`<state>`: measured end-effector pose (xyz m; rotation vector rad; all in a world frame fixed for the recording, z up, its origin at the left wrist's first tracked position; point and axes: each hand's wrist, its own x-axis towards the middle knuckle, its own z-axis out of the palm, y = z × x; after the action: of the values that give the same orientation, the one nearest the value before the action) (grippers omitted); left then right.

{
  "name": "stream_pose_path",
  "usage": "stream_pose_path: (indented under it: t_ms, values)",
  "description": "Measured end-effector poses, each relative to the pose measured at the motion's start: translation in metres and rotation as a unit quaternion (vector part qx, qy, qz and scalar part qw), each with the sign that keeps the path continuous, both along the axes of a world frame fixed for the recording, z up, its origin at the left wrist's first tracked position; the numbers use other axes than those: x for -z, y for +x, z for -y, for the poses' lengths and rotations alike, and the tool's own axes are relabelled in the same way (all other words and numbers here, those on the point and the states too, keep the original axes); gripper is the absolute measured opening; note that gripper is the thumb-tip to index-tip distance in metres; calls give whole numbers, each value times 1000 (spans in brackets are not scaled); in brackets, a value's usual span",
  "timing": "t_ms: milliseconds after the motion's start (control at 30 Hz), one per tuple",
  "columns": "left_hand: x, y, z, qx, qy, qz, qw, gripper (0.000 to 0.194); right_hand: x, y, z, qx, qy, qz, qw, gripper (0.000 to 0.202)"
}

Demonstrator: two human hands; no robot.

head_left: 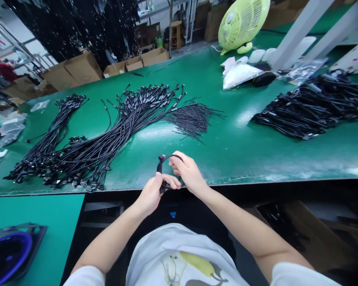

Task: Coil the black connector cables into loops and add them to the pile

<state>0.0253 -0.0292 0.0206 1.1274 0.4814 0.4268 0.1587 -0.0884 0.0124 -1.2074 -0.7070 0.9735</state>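
Note:
Near the table's front edge, a black cable point(160, 165) is bent into a loop. My left hand point(153, 192) is closed around its lower left side. My right hand point(187, 171) has its fingers curled on the upper right of the loop, pinching the thin black strand. Beyond my hands lies a pile of thin black ties point(192, 119). To its left, a large bunch of black cables with connectors point(128, 127) spreads over the green table point(226, 159), beside a smaller bunch point(55, 127).
At the right lies a stack of bundled black cables point(313, 107). A green fan point(241, 24), a white bag point(241, 75) and grey posts stand behind. Cardboard boxes point(83, 67) line the far edge. A blue-rimmed round device point(12, 254) sits lower left. A person in red is far left.

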Motion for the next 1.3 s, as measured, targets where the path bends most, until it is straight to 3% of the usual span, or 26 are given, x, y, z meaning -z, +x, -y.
stream_pose_path:
  t_ms: [167,300,367,467,567,667,800,933,1000,1067,1133,1167,1233,1300]
  values:
    - [6,0,6,-90,-138,6,986,55,3,-11,2,-40,-2,-202,979,45]
    - [8,-2,11,-17,-146,-4,989,52,5,-15,3,33,-2,-222,975,51]
    - [13,-5,13,6,-97,-13,995,54,6,-18,4,46,6,-205,978,51]
    - [18,-11,12,7,48,-50,998,53,3,-24,8,30,34,-156,987,49]
    - [19,-18,9,25,201,-98,974,46,-4,-31,17,23,40,-116,992,41]
    - [17,-22,6,121,270,-128,946,44,-11,-39,25,19,26,-103,994,41]
    - [12,-24,2,257,240,-132,927,50,-16,-45,28,-32,26,-133,990,46]
    - [7,-25,0,290,224,-66,928,48,-22,-40,26,-96,3,-141,985,47]
    - [7,-26,3,300,188,-31,935,46,-25,-33,25,-94,-1,-73,993,43]
    - [9,-27,8,315,75,-11,946,45,-27,-20,25,-96,31,64,993,41]
    - [13,-27,12,292,-52,-16,955,44,-30,-3,28,-53,90,248,963,37]
    - [15,-27,12,260,-90,-33,961,44,-31,5,30,-17,119,343,931,34]
    - [18,-27,8,204,-91,-86,971,45,-30,17,35,15,159,519,840,25]
    - [17,-27,0,228,-24,-144,963,45,-25,22,39,-61,168,664,726,22]
